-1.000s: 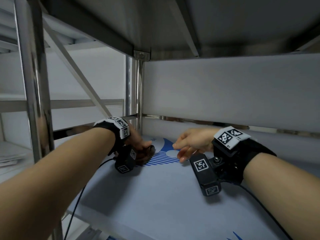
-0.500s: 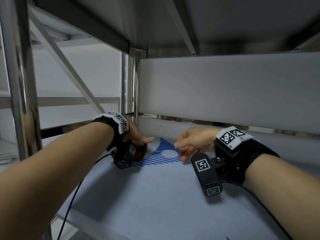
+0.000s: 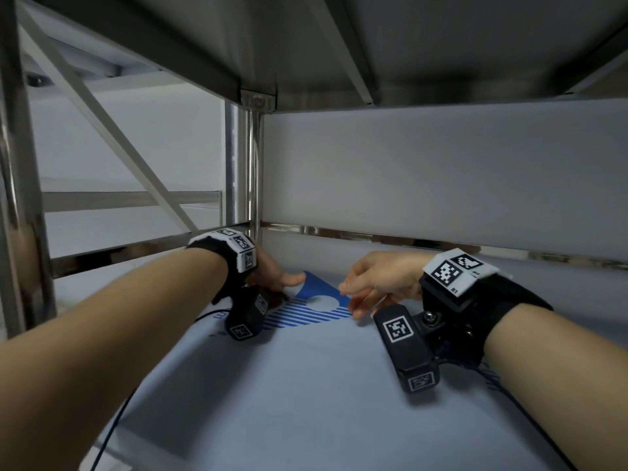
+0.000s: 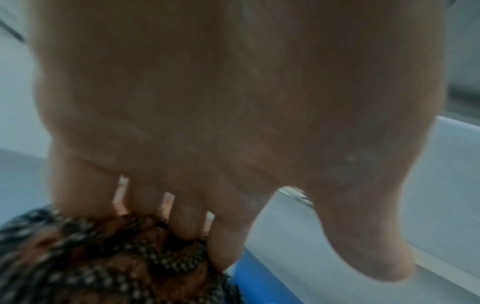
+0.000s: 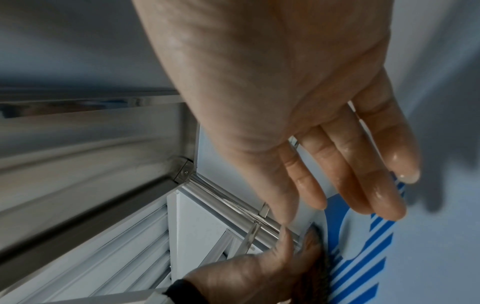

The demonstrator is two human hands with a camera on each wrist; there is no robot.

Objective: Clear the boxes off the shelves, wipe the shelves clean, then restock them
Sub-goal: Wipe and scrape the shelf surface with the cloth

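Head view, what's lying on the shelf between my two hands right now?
Only the blue printed logo on the shelf surface lies between the left hand and right hand; no object sits there in the head view.

The shelf surface (image 3: 306, 385) lies bare across its near and middle parts, so a hand can pass there. Overhead the upper shelf (image 3: 441, 45) caps the room. At the back a white panel (image 3: 441, 171) and a metal rail (image 3: 424, 241) close it off (the corner post (image 3: 249, 164) blocks the far left). A left hand (image 3: 272, 273) pressing a brown patterned cloth (image 4: 103, 257) fills that corner.
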